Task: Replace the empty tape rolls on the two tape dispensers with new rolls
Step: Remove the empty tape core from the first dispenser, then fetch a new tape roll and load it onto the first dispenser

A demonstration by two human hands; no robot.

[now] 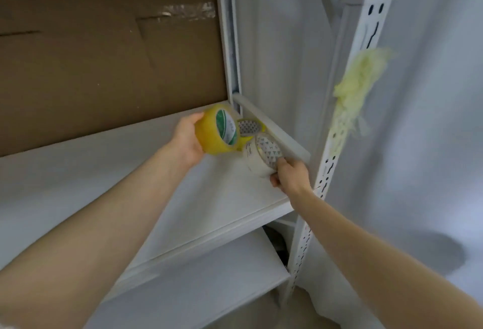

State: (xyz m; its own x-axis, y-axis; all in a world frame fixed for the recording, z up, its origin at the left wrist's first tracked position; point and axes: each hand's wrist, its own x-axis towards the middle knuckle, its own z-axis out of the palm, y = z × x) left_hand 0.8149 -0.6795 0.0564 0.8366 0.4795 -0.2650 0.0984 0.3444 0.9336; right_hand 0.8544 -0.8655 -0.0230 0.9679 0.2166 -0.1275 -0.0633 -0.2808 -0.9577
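Observation:
My left hand [187,139] grips a full yellow tape roll [214,136] with a green and white core label, held just above the white shelf board [117,179]. My right hand [291,175] holds a pale, clear tape roll [258,157] with a grey triangle-patterned core, near the shelf's right end. Behind and between them a third roll [249,127], yellow-edged with the same patterned core, rests on the shelf by the side rail. No tape dispenser is in view.
A brown cardboard sheet [109,62] backs the shelf. A white slotted upright post [337,145] stands on the right with a wad of yellowish used tape [358,85] stuck to it. A lower shelf [209,284] lies beneath. White cloth [423,145] hangs to the right.

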